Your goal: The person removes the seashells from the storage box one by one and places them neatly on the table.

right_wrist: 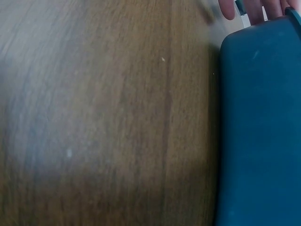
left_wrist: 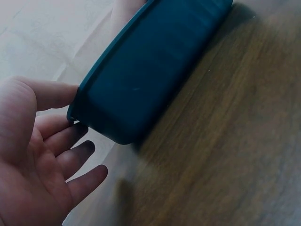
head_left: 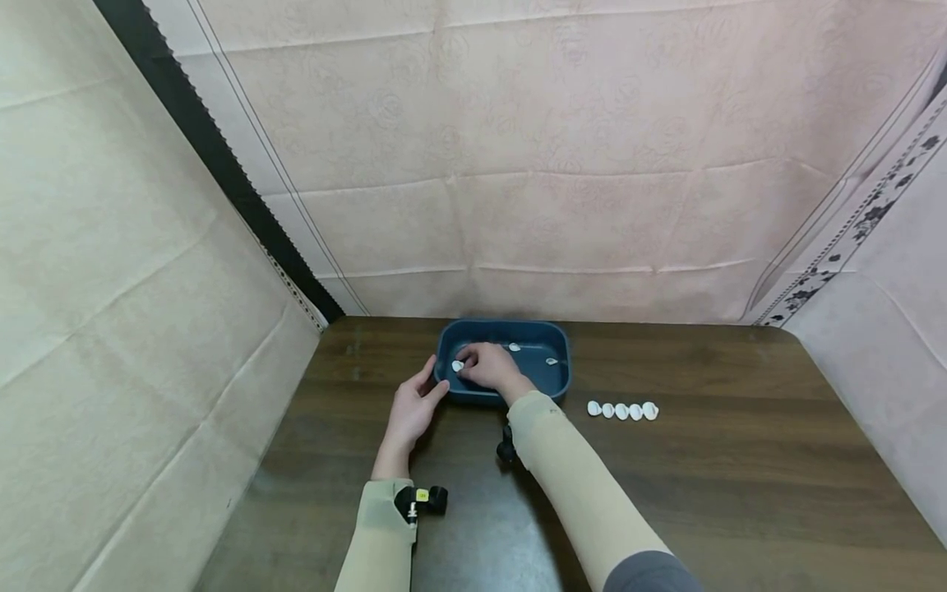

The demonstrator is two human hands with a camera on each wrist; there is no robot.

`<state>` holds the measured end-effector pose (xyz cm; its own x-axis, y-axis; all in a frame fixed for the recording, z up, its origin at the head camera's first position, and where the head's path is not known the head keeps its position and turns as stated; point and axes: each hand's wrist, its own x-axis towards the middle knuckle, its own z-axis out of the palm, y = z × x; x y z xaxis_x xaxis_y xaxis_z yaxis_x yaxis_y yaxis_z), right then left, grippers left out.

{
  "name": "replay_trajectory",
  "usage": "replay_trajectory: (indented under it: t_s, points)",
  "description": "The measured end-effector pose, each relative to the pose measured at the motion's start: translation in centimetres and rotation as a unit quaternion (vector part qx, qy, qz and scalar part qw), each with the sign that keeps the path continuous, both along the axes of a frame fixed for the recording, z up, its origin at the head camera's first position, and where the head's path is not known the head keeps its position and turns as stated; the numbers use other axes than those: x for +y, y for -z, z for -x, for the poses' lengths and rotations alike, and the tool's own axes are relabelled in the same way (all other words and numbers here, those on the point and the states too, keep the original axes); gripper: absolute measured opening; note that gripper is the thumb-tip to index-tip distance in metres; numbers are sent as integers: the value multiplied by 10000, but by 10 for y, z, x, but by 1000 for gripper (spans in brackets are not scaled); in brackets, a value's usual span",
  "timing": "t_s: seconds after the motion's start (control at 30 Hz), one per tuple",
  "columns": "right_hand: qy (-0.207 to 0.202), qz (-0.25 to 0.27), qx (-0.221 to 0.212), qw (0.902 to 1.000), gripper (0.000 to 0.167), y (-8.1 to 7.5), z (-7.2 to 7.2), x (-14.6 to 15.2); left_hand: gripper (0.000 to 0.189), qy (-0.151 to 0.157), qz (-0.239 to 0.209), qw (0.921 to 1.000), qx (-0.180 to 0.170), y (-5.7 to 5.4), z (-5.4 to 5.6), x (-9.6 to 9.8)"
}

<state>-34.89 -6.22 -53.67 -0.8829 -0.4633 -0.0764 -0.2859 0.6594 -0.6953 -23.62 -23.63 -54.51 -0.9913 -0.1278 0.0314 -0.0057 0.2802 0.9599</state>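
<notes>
My left hand (head_left: pixel 411 411) grips the left end of a blue rectangular tub (head_left: pixel 503 398), thumb and forefinger at its rim. In the left wrist view, the other fingers of the left hand (left_wrist: pixel 42 141) spread below the rim, beside the outer wall. My right hand (head_left: pixel 490 366) reaches down inside the tub, fingers bent, and pinches a small white shell-like piece (head_left: pixel 457 366) near the left wall. Two more white pieces lie on the tub floor, one toward the back (head_left: pixel 514 347) and another on the right (head_left: pixel 552 362). The tub wall hides the right hand in the right wrist view.
To the right of the tub, several white shell-like pieces (head_left: pixel 621 411) lie in a straight row on the brown wooden table (head_left: pixel 740 469). Pale cloth (head_left: pixel 562 164) hangs behind the table's back edge and along both sides.
</notes>
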Motion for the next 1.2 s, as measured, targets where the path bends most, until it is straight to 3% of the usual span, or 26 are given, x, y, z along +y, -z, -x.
replay_trajectory:
  t_s: [0.97, 1.2]
  points:
    - [-117, -285, 2, 9995, 25, -1, 2, -4, 60, 26, -36, 10000, 41, 3, 1, -1]
    - [-102, -95, -60, 9999, 26, -2, 2, -2, 59, 28, -63, 10000, 29, 2, 1, -2]
